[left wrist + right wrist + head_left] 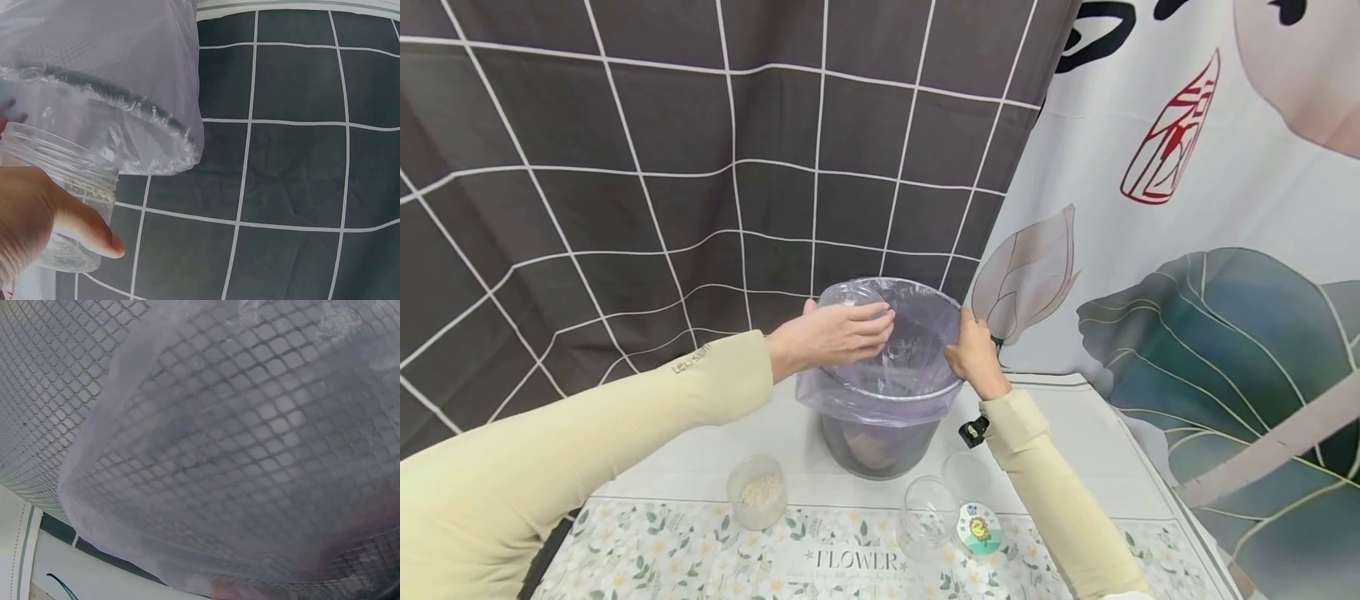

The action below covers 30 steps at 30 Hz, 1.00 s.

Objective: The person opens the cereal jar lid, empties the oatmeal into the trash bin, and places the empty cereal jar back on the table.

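A mesh waste bin (880,454) lined with a thin purple plastic bag (876,410) stands on the table. My left hand (842,335) grips a clear jar (848,293) at the bin's left rim. In the left wrist view the jar (84,194) is tilted, its threaded mouth near the bag-covered rim, with a few pale bits clinging inside. On the opposite side, my right hand (976,354) grips the bin's rim over the bag. The right wrist view is filled by the mesh wall (262,425) under the bag, with the fingers only a blur.
A clear jar (758,493) with pale grains stands front left of the bin. Another clear jar (927,521) stands front right, beside a translucent disc (967,475) and a round sunflower-printed lid (978,528). A floral mat (662,550) covers the front; a dark grid curtain (677,200) hangs behind.
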{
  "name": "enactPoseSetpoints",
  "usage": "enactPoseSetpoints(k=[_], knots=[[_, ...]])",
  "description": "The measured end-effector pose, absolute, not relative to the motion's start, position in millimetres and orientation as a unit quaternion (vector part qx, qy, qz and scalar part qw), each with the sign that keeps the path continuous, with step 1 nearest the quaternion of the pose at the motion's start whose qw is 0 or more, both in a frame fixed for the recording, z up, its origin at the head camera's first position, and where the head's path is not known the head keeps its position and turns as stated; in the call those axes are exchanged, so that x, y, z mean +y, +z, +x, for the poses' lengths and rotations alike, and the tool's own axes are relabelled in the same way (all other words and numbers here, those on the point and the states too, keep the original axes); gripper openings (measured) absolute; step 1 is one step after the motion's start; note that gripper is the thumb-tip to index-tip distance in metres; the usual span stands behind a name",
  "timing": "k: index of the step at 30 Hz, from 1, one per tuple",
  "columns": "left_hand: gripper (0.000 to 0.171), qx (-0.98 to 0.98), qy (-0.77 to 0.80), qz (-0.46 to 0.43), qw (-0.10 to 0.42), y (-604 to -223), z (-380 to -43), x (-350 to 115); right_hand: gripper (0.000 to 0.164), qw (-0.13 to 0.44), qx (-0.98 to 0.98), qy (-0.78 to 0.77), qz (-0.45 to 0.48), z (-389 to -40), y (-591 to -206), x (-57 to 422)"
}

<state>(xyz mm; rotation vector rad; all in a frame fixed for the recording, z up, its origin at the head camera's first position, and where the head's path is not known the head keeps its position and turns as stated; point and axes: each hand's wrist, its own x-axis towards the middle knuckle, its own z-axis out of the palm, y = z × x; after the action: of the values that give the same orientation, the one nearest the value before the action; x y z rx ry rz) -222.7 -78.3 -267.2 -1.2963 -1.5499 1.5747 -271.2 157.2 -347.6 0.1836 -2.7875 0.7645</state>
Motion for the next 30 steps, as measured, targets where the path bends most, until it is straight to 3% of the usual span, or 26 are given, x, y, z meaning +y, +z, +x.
enactPoseSetpoints(k=[6,11,13,22,30], knots=[[0.100,-0.619,0.555,-0.471,0.294,-256.4,-227.2,-81.7,0.066,0.130,-0.954,0.263,0.065,-271.7,-347.8,158.8],[0.046,-0.661,0.447,-0.487,0.355,-250.2,-233.7,-87.8,0.066,0.130,-0.954,0.265,0.058,-273.0,-348.9,158.7],[0.032,-0.668,0.410,-0.497,0.371,-251.2,-235.7,-90.8,0.067,0.124,-0.955,0.264,0.058,-273.3,-349.1,158.6],[0.034,-0.704,0.328,-0.478,0.410,-242.5,-223.1,-97.2,0.068,0.119,-0.955,0.266,0.054,-274.0,-348.4,158.3],[0.048,-0.765,0.257,-0.452,0.381,-257.1,-230.4,-102.9,0.067,0.118,-0.954,0.272,0.050,-272.8,-349.3,157.4]])
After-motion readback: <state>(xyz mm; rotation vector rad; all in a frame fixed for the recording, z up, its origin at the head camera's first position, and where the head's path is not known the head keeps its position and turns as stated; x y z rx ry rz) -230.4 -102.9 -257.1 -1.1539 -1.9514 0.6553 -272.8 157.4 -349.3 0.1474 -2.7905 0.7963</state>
